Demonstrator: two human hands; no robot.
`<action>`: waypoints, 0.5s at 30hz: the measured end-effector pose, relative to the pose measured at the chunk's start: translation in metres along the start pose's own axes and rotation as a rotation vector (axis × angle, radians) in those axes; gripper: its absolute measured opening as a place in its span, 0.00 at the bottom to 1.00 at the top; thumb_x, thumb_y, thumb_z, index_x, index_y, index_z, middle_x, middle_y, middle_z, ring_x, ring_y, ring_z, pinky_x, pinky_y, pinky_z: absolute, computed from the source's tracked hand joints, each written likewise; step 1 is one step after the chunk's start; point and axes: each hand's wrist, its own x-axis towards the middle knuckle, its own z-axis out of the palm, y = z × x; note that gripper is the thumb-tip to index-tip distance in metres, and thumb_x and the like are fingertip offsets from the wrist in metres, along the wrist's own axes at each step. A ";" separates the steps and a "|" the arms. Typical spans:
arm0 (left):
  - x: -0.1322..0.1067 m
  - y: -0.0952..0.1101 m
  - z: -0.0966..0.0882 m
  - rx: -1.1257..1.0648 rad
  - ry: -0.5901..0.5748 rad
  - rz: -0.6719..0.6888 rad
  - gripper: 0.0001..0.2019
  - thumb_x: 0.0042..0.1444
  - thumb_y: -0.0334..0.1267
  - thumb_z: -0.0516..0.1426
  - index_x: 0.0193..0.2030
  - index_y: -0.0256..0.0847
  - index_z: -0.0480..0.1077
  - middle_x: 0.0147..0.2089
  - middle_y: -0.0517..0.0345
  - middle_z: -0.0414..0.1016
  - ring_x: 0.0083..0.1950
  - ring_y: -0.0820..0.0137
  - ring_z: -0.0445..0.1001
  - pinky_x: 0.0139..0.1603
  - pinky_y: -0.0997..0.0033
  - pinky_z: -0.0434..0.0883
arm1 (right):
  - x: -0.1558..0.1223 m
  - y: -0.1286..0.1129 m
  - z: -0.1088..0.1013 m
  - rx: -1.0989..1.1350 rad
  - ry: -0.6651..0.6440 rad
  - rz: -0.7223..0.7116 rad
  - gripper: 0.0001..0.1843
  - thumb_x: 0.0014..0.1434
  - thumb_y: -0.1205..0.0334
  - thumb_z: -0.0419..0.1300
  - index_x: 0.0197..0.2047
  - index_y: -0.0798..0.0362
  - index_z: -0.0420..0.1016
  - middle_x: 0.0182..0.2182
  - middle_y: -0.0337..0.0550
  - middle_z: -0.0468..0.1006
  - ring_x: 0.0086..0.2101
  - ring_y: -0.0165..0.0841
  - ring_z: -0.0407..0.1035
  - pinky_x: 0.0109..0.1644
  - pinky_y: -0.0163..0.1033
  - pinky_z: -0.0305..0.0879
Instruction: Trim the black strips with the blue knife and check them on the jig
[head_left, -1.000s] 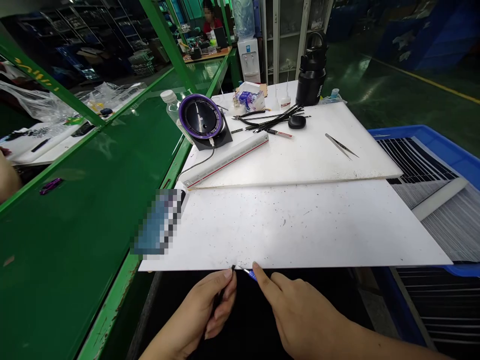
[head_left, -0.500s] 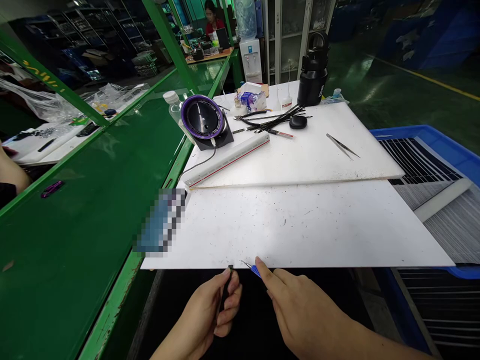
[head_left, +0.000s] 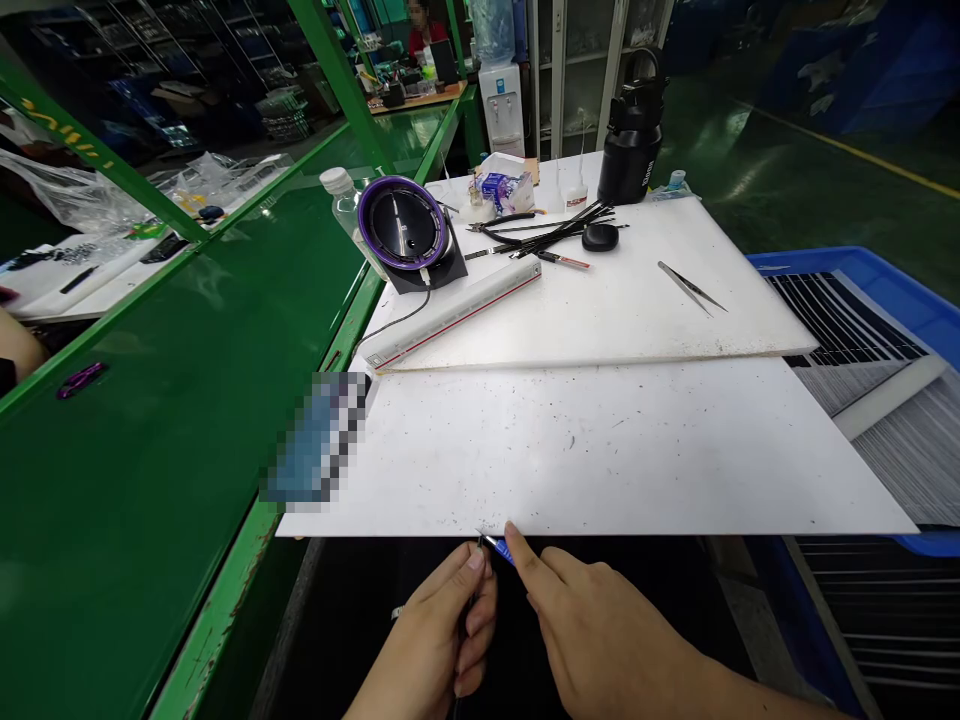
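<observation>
My left hand is shut on a thin black wire, whose tip pokes up at the near edge of a white plastic board. My right hand holds a blue-handled craft knife under its extended index finger. The knife's small metal blade points left and meets the wire tip, just below the board's edge. Most of the handle is hidden by my fingers. Both hands are below the board's near edge, over a dark surface.
A second white board overlaps the far side, holding a triangular scale ruler, bundled black cables and tweezers. A blue crate of cables stands right. A green workbench runs along the left.
My left hand has moved right, bringing the wire tip from a small gap to the knife blade. My right hand has hardly moved. The whole view has tilted slightly.
</observation>
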 end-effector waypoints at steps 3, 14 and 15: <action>-0.001 0.000 -0.001 0.010 0.006 0.006 0.18 0.59 0.55 0.54 0.32 0.41 0.62 0.23 0.68 0.54 0.18 0.81 0.44 0.16 0.80 0.41 | -0.001 0.000 -0.001 -0.006 0.004 -0.007 0.43 0.54 0.74 0.49 0.72 0.60 0.39 0.37 0.49 0.74 0.28 0.37 0.67 0.27 0.39 0.59; 0.000 -0.001 -0.001 0.011 0.050 0.025 0.19 0.58 0.56 0.55 0.30 0.41 0.60 0.22 0.69 0.54 0.18 0.82 0.43 0.16 0.80 0.40 | 0.002 -0.001 -0.002 -0.030 -0.015 0.002 0.45 0.52 0.75 0.50 0.72 0.60 0.39 0.38 0.49 0.74 0.28 0.37 0.68 0.26 0.38 0.57; 0.000 -0.002 -0.001 0.007 0.052 0.024 0.20 0.58 0.56 0.55 0.30 0.41 0.60 0.22 0.69 0.54 0.18 0.82 0.43 0.16 0.80 0.39 | 0.002 -0.001 -0.002 -0.046 -0.013 0.000 0.46 0.51 0.75 0.50 0.72 0.60 0.39 0.38 0.49 0.74 0.27 0.37 0.68 0.26 0.38 0.57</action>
